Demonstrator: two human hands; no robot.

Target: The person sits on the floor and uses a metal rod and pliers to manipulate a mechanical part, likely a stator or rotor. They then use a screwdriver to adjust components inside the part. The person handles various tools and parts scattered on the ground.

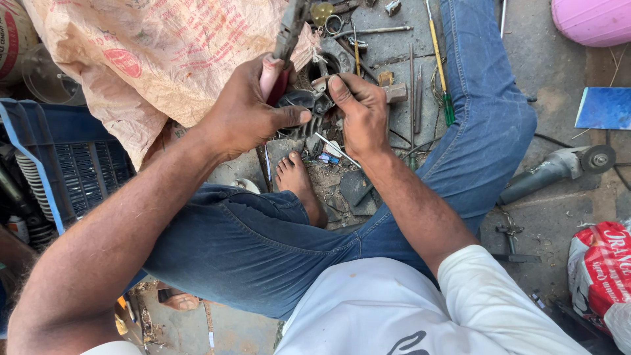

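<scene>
The dark, greasy metal part (314, 100) is mostly hidden between the hands, its shape hard to make out, with the right hand (360, 112) pinching its top under a bent thumb while the left hand (246, 112), just beside it, is wrapped around red-handled pliers (286, 41) whose tips run out of view.

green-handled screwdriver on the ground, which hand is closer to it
Right. The right hand grips the metal part just left of the green-handled screwdriver in the view. The left hand, holding the pliers, is farther off on the part's other side.
</scene>
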